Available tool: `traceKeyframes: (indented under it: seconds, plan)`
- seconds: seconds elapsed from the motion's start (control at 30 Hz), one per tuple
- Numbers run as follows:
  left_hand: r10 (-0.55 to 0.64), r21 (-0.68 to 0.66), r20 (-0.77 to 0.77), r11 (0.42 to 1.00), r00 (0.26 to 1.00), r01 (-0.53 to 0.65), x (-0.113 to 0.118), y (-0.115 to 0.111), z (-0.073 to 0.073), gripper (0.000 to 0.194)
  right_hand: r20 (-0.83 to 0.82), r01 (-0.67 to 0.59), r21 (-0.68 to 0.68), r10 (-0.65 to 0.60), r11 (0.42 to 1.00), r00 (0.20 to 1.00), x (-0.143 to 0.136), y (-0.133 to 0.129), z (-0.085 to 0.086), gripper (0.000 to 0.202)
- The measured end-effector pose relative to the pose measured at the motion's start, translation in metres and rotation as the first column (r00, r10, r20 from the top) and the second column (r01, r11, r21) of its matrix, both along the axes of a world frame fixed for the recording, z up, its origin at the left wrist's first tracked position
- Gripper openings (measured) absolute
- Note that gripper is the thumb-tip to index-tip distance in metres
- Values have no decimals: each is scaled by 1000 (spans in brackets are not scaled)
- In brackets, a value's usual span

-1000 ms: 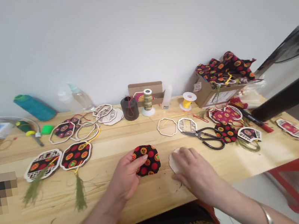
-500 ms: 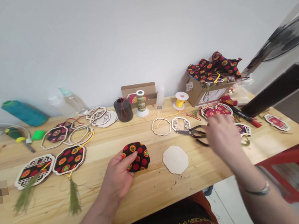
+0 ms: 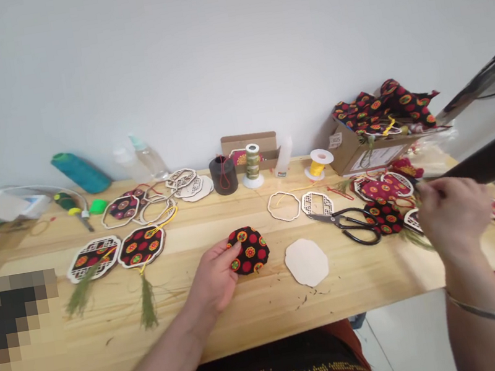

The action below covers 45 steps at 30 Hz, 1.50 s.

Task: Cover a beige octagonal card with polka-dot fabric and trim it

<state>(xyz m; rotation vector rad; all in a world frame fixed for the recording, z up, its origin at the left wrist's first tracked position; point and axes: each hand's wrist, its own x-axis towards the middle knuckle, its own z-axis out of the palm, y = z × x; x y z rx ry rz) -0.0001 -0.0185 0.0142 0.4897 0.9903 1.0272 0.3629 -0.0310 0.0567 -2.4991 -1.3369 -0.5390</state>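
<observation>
Currently, your left hand (image 3: 215, 278) pinches the cloth patch (image 3: 252, 250). The white card (image 3: 306, 262) lies right of it, nearer that hand; whether your right hand (image 3: 457, 218) grips anything cannot be told.

Teal thread cone (image 3: 82, 173) and bottles (image 3: 150, 160) near the wall (image 3: 227, 57)
</observation>
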Motion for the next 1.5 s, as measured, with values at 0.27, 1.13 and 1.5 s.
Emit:
traceKeyframes:
  seconds: [0.27, 1.13, 1.5]
  plan:
    - [146, 307, -447, 952, 883, -2, -7, 2, -19, 48, -53, -130, -436, 119, 891, 991, 9, 8, -25, 38]
    - [733, 516, -680, 461, 19, 722, 2, -14, -33, 19, -863, -732, 236, 485, 639, 145, -198, 69, -16, 34]
    - [656, 508, -746, 454, 110, 732, 3, -18, -24, 22, -501, -756, -195, 599, 625, 624, -169, 34, -1, 22]
